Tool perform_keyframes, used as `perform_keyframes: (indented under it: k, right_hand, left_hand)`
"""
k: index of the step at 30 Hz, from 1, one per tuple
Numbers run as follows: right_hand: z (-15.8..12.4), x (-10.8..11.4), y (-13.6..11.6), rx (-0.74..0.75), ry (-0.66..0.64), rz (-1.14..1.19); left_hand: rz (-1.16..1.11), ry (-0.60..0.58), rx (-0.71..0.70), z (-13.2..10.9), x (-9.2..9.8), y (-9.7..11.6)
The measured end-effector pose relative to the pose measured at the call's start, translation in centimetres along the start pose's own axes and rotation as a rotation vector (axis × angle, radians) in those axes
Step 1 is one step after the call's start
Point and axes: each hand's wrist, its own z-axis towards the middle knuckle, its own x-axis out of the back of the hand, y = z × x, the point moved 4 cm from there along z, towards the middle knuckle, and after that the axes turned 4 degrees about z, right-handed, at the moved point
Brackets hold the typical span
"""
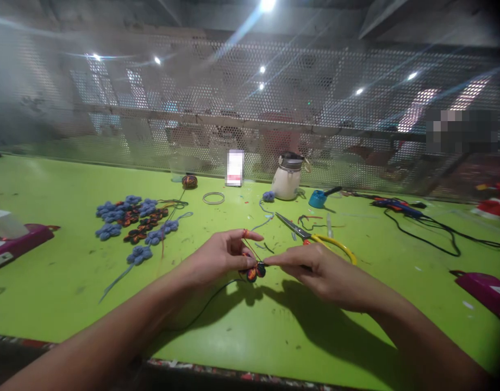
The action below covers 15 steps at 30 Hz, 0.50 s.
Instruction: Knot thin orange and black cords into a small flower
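Near the front middle of the table, my left hand pinches a small dark crochet flower with orange flecks. Yarn runs over its raised index finger and down to the flower. My right hand is closed on a thin crochet hook; only its tip end shows, at the flower's edge, and the rest is hidden in the fingers. A dark yarn tail trails from the flower toward the left forearm. Just behind the right hand lie scissors with yellow handles, partly covered by that hand.
Blue crochet flowers and dark orange-flecked ones lie at left. Behind stand a yarn ball, a ring, a lit phone, a pale jar and a blue pot. Cords and a purple power strip are right.
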Motion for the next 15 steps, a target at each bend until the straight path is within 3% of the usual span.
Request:
perform_keyframes:
  k: [4, 8, 12, 15]
  right_hand:
    - [0.0, -0.3, 0.2, -0.030, 0.033, 0.034]
    - [0.6, -1.1, 0.7, -0.080, 0.159, 0.178]
    - [1.3, -3.1, 1.8, -0.294, 0.296, 0.691]
    - [1.5, -4.7, 1.8, -0.402, 0.340, 1.050]
  left_hand:
    - [0.102, 0.030, -0.032, 0.1, -0.1, -0.2]
    - [0.531, 0.215, -0.236, -0.5, -0.3, 0.3]
    - [0.849, 0.352, -0.496, -1.7, -1.2, 0.9]
    - [0.795, 0.425, -0.513, -1.9, -1.2, 1.2]
